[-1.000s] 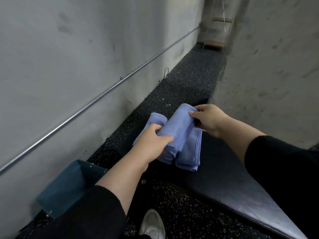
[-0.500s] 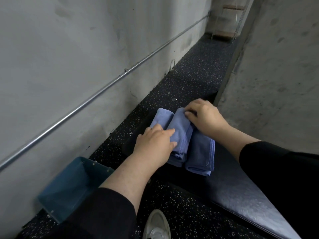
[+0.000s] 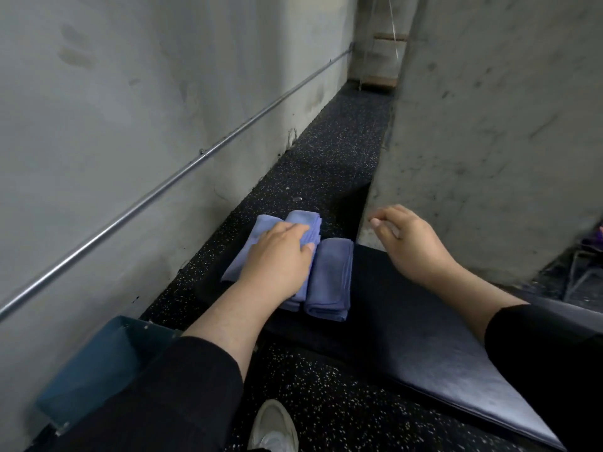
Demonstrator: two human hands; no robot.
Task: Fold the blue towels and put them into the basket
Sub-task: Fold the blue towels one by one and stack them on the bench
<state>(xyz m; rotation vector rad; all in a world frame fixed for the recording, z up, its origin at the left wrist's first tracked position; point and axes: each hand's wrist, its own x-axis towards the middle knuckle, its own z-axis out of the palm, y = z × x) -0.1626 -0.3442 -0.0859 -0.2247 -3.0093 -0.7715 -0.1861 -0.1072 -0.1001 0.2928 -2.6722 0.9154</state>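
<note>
1. Grip state: left hand [image 3: 277,256] rests palm-down on the folded blue towels [image 3: 329,278], thumb tucked at the seam between two bundles. Right hand [image 3: 411,243] hangs relaxed, holding nothing.
2. Towels lie on the black padded desk [image 3: 424,337], long axis running 12 to 6 o'clock.
3. Basket [image 3: 94,370] lies at 7 o'clock from the towels, nearer the left hand.

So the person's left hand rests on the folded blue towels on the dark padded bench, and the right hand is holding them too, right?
Not quite. The head view shows the right hand lifted clear, holding nothing, beside the folded blue towels. Only the left hand rests on the towels, which lie on the dark padded bench.
</note>
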